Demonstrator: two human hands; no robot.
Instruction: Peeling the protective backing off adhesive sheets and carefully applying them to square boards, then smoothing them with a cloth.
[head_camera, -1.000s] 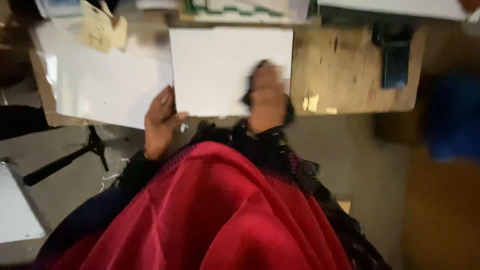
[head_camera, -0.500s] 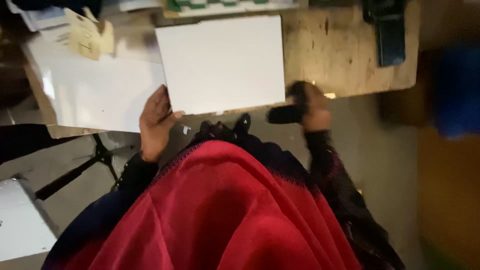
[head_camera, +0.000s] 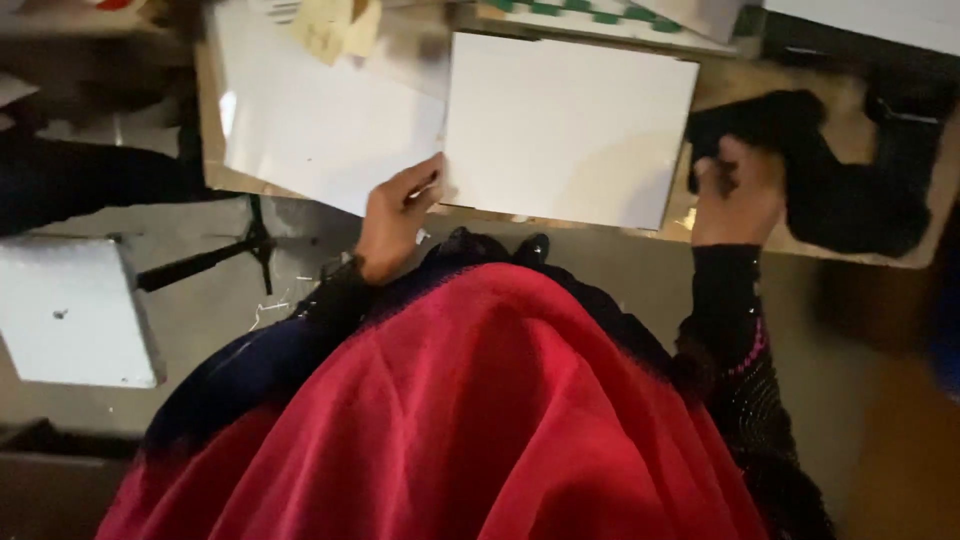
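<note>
Fabric fills the near half of my view: a red cloth (head_camera: 470, 420) draped over the lap, dark sleeves at either side. Above it, my left hand (head_camera: 398, 215) pinches the near left corner of a white square tile (head_camera: 570, 125) that lies flat on the wooden worktable (head_camera: 760, 240), fingers curled over its edge. My right hand (head_camera: 738, 190) sits well apart to the right, just past the tile's right side, closed around a wad of black cloth (head_camera: 800, 160) that trails off across the table.

As I judge it, the tile face looks plain and unmarked, so any wiping seems either done or paused; the cloth is off the tile now and nothing else on the tile shows work remaining.

Further back, a larger white sheet (head_camera: 320, 120) lies left of the tile, with yellowish paper scraps (head_camera: 330, 25) on it and a green-and-white patterned strip (head_camera: 590, 15) beyond. The far table edge is cut off, the right side is dark and blurred, and I cannot make out what the black shape by the cloth is.
</note>
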